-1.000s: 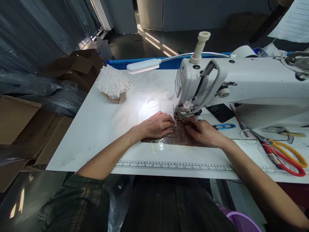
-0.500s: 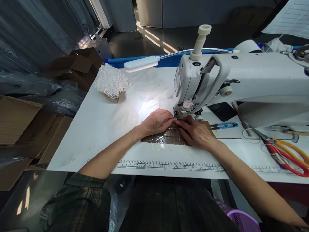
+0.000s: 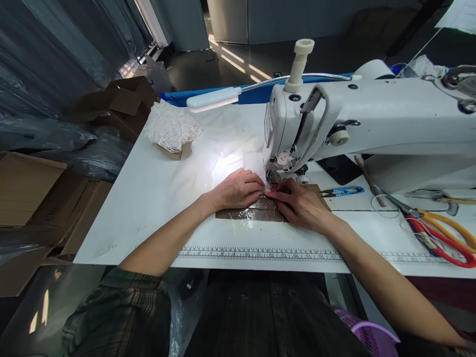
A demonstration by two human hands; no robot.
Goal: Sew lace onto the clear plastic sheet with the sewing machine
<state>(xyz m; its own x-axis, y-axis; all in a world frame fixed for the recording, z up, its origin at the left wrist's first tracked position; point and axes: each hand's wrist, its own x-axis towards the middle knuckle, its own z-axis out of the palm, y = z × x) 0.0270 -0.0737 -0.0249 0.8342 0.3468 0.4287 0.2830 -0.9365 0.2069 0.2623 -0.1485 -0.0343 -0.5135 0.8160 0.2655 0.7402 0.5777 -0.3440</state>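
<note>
White lace (image 3: 171,125) tops cardboard box (image 3: 183,151); both hands (image 3: 238,189) (image 3: 303,204) near sewing machine (image 3: 386,116).

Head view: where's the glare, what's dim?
Head view: burnt-out patch on the flat white tabletop, just beyond the bare left hand; head view: sharp glints on the shiny brown sheet; head view: dark plaid left sleeve dim, its pattern only partly readable.

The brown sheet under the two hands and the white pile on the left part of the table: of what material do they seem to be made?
Brown sheet: perhaps cardboard under clear tape or film; it looks glossy, with bright, wrinkled glints. White pile: probably lace fabric, matt, judging by its openwork pattern.
</note>
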